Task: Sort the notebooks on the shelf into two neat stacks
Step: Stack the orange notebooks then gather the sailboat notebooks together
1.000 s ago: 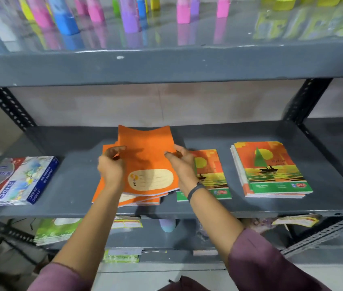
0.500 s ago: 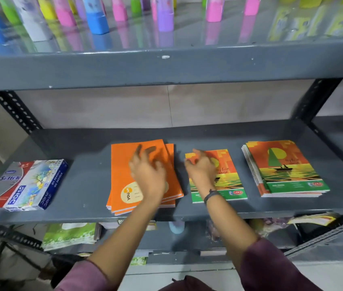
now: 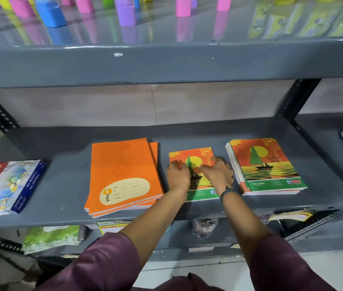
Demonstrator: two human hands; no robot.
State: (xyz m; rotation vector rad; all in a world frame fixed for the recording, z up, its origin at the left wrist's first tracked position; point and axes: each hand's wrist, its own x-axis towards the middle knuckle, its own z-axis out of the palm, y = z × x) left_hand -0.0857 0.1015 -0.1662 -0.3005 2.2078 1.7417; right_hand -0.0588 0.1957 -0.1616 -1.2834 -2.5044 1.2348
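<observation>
Both my left hand (image 3: 178,175) & right hand (image 3: 218,172) pinch the loose sailboat notebook (image 3: 195,181); uneven lift could bump sailboat stack (image 3: 265,164) just right of rt hand, skewing it.

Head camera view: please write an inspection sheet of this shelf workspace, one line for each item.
Surface: grey metal shelf, scuffed, with free space between the piles.
Job's things: orange notebook stack left of centre, slightly fanned; single sailboat notebook in the middle, lying flat; sailboat notebook stack on the right, edges slightly uneven.
Clutter: crayon boxes at the left end.
Grippers: left hand and right hand both rest on the single sailboat notebook; whether they grip it cannot be told.
Cables: nothing seen.
Surroundings: coloured bottles on the upper shelf; more paper goods on the shelf below; wristband on the right wrist.
</observation>
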